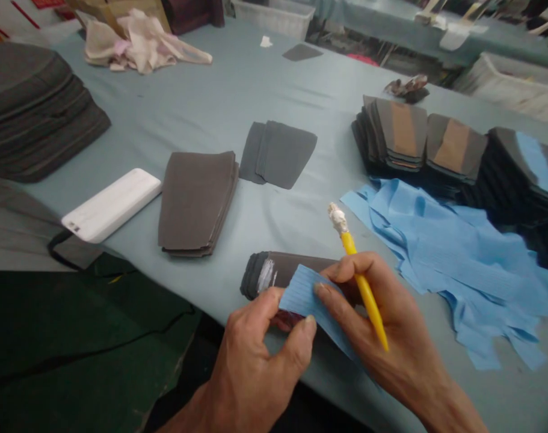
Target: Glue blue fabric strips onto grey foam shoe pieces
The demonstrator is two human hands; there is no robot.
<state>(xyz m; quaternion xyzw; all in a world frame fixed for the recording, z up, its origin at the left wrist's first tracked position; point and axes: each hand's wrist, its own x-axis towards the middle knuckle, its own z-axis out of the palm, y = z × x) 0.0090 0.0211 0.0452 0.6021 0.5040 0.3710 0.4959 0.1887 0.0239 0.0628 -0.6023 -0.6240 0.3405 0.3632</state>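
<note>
1. Head camera looks down on my left hand (pixel 260 361) and right hand (pixel 382 325), both working over the near edge of a table covered in grey-blue cloth (pixel 174 102).
2. My left hand is closed, its thumb and fingers pinching a ribbed blue strip (pixel 306 307). My right thumb and forefinger pinch the strip's other side, while the same hand also holds a yellow applicator stick (pixel 363 282), its tip caked with whitish paste.
3. A rolled dark fabric piece (pixel 285 269) lies on the cloth, its end smeared white, with the blue strip overlapping its near side.
4. I judge the step in hand to be fitting this strip to the pasted roll; the next move seems to call for pressing it down along the smear.
5. I count 2 hands, 1 stick, 1 roll and 1 strip in hand. A loose heap of blue strips (pixel 463 258) lies to my right.
6. Dark stacks number 3 at right (pixel 402 129), 2 mid-table (pixel 195 201) and 1 at left (pixel 30 114), plus 1 white block (pixel 111 204).
</note>
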